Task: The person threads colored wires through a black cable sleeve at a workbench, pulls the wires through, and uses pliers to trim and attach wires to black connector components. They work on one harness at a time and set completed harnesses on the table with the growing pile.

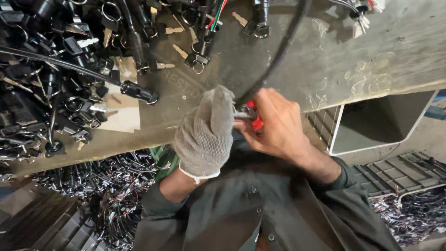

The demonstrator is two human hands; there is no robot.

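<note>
My left hand point(204, 135) wears a grey knit glove and is closed around the end of a thick black cable point(283, 46), which curves up across the worn bench top point(334, 60). A small metal part shows between the two hands. My right hand point(274, 128) is bare and grips a red-handled tool point(254, 120), its tip pressed against the cable end at the glove. Both hands meet at the bench's near edge, just above my dark shirt.
A heap of black lock switches with keys and rings point(55, 79) covers the bench's left side. One black cylinder on a cable point(138, 92) lies near my hands. A white-rimmed bin point(381, 123) sits right. Wire bundles point(111, 186) lie below the bench, along with grey crates point(399, 174).
</note>
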